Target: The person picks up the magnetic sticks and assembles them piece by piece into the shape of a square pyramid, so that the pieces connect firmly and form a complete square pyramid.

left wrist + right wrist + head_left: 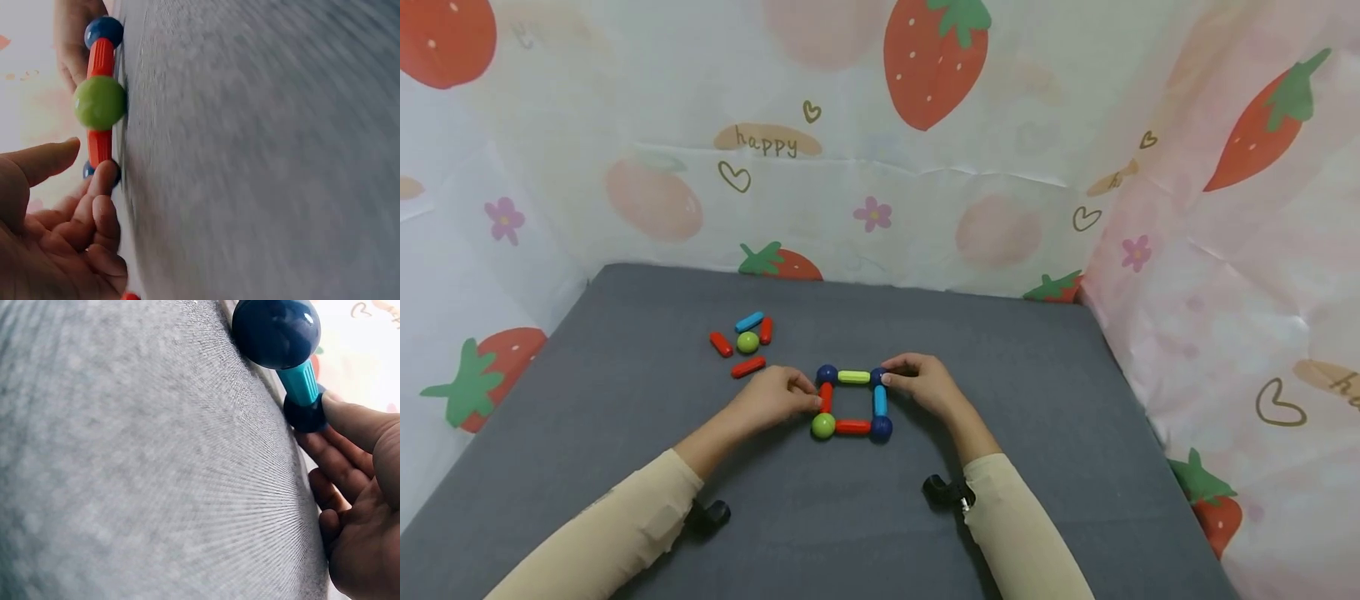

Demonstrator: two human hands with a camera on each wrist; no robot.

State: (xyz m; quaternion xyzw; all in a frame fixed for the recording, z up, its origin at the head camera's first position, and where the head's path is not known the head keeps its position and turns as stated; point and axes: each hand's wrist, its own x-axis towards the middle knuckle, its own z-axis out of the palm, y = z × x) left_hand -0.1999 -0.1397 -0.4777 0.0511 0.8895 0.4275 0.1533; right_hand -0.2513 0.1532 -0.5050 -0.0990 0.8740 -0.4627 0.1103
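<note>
A square frame of rods and balls lies on the grey cloth. Its near left corner is a green ball; the other corners are dark blue balls, at far left, far right and near right. Red rods form the left side and the near side. On the right side is a blue rod, and a yellow-green rod spans the far side. My left hand touches the left red rod with its fingertips, thumb held apart. The right hand pinches the far right ball between thumb and fingers.
Beyond my left hand lie a loose green ball, a blue rod and several red rods. A strawberry-print curtain hangs behind the grey-covered table. Black devices sit at both wrists.
</note>
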